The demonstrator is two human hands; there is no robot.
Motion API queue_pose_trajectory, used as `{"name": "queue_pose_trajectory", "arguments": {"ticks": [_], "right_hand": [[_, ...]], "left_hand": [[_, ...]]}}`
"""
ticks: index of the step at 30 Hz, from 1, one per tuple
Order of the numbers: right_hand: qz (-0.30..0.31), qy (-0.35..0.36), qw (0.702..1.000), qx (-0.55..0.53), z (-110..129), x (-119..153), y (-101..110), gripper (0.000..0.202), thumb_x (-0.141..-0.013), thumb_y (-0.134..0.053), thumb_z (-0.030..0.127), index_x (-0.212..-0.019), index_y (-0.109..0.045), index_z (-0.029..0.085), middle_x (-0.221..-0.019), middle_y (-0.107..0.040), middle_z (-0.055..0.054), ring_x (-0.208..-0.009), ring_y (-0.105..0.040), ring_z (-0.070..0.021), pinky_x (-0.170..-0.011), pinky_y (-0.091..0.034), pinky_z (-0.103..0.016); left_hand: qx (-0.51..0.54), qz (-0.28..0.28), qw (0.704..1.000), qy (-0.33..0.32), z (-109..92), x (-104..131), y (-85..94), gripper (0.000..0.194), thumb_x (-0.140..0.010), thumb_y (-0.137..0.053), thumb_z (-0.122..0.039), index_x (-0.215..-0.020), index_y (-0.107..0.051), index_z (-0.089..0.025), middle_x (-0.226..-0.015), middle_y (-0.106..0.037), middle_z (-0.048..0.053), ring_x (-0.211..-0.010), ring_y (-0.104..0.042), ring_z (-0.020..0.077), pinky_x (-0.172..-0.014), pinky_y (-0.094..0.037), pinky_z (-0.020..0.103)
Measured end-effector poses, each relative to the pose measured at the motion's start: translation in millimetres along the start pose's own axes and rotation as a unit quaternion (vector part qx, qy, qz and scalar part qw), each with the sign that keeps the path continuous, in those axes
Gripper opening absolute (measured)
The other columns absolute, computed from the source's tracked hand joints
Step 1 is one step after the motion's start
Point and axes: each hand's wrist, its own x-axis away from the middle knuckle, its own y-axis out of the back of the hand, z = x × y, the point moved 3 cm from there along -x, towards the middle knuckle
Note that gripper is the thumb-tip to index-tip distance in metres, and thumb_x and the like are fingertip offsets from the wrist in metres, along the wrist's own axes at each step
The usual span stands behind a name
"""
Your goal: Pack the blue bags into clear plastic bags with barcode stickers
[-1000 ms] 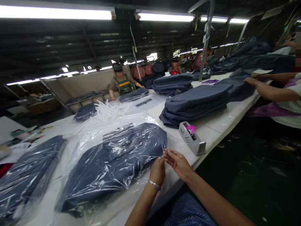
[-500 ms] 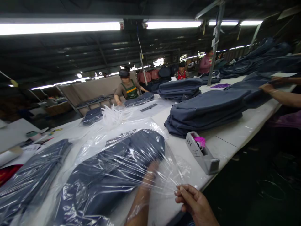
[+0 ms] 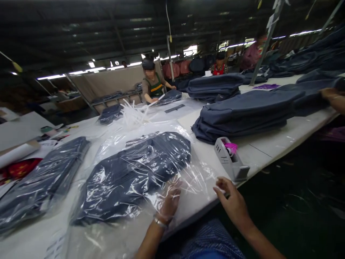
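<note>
A dark blue fabric bag (image 3: 140, 169) lies flat on the table inside a clear plastic bag (image 3: 198, 176). My left hand (image 3: 171, 196), a bracelet at its wrist, rests at the near edge of the wrapped bag with its fingers stretched out; their tips are partly blurred under the plastic's shine. Just right of the plastic's loose end is my right hand (image 3: 230, 198), fingers apart and curved, nothing visible in them. Beyond it stands a grey tape dispenser (image 3: 231, 162) with a bright pink piece on top.
Another plastic-wrapped blue bag (image 3: 51, 180) lies to the left. Stacked blue bags (image 3: 245, 113) stand at right, beside a co-worker's hand (image 3: 332, 96). White strips (image 3: 133, 115) are heaped ahead, before a co-worker in an apron (image 3: 156, 86). The table's near edge slants at right.
My right hand has let go of the plastic's edge and moved up toward the dispenser. My left hand has drawn back from deeper under the plastic. The view has tilted down.
</note>
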Motion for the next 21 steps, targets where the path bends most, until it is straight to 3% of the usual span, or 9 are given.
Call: {"name": "queue_pose_trajectory", "arguments": {"ticks": [2,4,5,7,9,11,14,18,21], "right_hand": [[-0.009,0.126,0.984,0.128,1,-17,2,0.060,-0.081,-0.066,0.037,-0.138,-0.049,0.027,-0.146,-0.043,-0.009,-0.133,-0.042,-0.0318,-0.114,-0.030,-0.049],[0.027,0.196,0.957,0.210,-5,-36,-5,0.067,-0.084,-0.059,0.033,-0.147,-0.036,0.025,-0.158,-0.023,-0.008,-0.143,-0.025,-0.0311,-0.117,-0.025,-0.048],[0.042,0.210,0.948,0.236,-10,-46,-10,0.069,-0.085,-0.056,0.032,-0.149,-0.033,0.023,-0.159,-0.020,-0.009,-0.144,-0.024,-0.0309,-0.116,-0.026,-0.048],[0.054,0.201,0.944,0.257,-24,-66,-18,0.070,-0.085,-0.053,0.035,-0.150,-0.031,0.019,-0.155,-0.029,-0.013,-0.136,-0.038,-0.0311,-0.110,-0.035,-0.047],[0.055,0.167,0.951,0.255,-37,-86,-24,0.067,-0.085,-0.051,0.037,-0.148,-0.034,0.018,-0.143,-0.047,-0.015,-0.114,-0.058,-0.0290,-0.097,-0.046,-0.044],[0.057,0.126,0.957,0.254,-47,-102,-26,0.064,-0.083,-0.050,0.037,-0.144,-0.041,0.019,-0.125,-0.062,-0.014,-0.095,-0.065,-0.0260,-0.085,-0.050,-0.041],[0.046,0.074,0.963,0.255,-49,-113,-24,0.056,-0.080,-0.051,0.043,-0.129,-0.057,0.018,-0.100,-0.072,-0.012,-0.089,-0.067,-0.0279,-0.079,-0.050,-0.040],[0.066,0.049,0.968,0.237,-32,-109,-18,0.047,-0.076,-0.053,0.051,-0.101,-0.071,0.016,-0.097,-0.074,-0.013,-0.089,-0.068,-0.0296,-0.079,-0.050,-0.039],[0.048,0.043,0.968,0.241,-19,-95,0,0.046,-0.075,-0.057,0.049,-0.104,-0.071,0.017,-0.095,-0.074,-0.013,-0.086,-0.068,-0.0290,-0.076,-0.051,-0.038]], "left_hand": [[-0.060,-0.036,0.998,0.005,-3,52,26.7,0.030,-0.093,-0.051,-0.022,-0.120,-0.062,-0.028,-0.122,-0.066,0.005,-0.115,-0.060,0.0206,-0.100,-0.050,0.039],[-0.150,-0.084,0.985,0.020,-6,103,59.5,0.032,-0.091,-0.053,-0.018,-0.119,-0.062,-0.030,-0.116,-0.069,0.003,-0.108,-0.064,0.0185,-0.094,-0.053,0.034],[-0.196,-0.115,0.973,0.027,-8,126,76.9,0.031,-0.090,-0.056,-0.017,-0.118,-0.062,-0.030,-0.114,-0.069,0.003,-0.104,-0.065,0.0183,-0.091,-0.053,0.032],[-0.274,-0.190,0.942,0.040,-15,160,111.2,0.030,-0.086,-0.061,-0.017,-0.114,-0.063,-0.028,-0.111,-0.070,0.004,-0.101,-0.066,0.0193,-0.089,-0.053,0.033],[-0.338,-0.264,0.903,0.042,-25,174,141.0,0.032,-0.083,-0.066,-0.016,-0.113,-0.063,-0.026,-0.110,-0.069,0.005,-0.100,-0.065,0.0209,-0.090,-0.051,0.035],[-0.374,-0.289,0.880,0.043,-32,164,161.2,0.036,-0.082,-0.067,-0.017,-0.117,-0.062,-0.026,-0.113,-0.068,0.006,-0.104,-0.064,0.0222,-0.093,-0.050,0.037],[-0.391,-0.200,0.897,0.048,-33,114,166.0,0.048,-0.087,-0.063,-0.026,-0.133,-0.051,-0.026,-0.132,-0.060,0.009,-0.123,-0.054,0.0255,-0.105,-0.043,0.042],[-0.390,-0.027,0.920,0.013,-14,35,134.1,0.078,-0.081,-0.069,-0.035,-0.149,-0.029,-0.027,-0.155,-0.033,0.012,-0.144,-0.026,0.0319,-0.117,-0.023,0.055],[-0.382,0.028,0.924,0.009,18,-1,111.3,0.083,-0.079,-0.071,-0.026,-0.149,-0.028,-0.033,-0.158,-0.025,0.011,-0.146,-0.019,0.0332,-0.116,-0.018,0.060]]}}
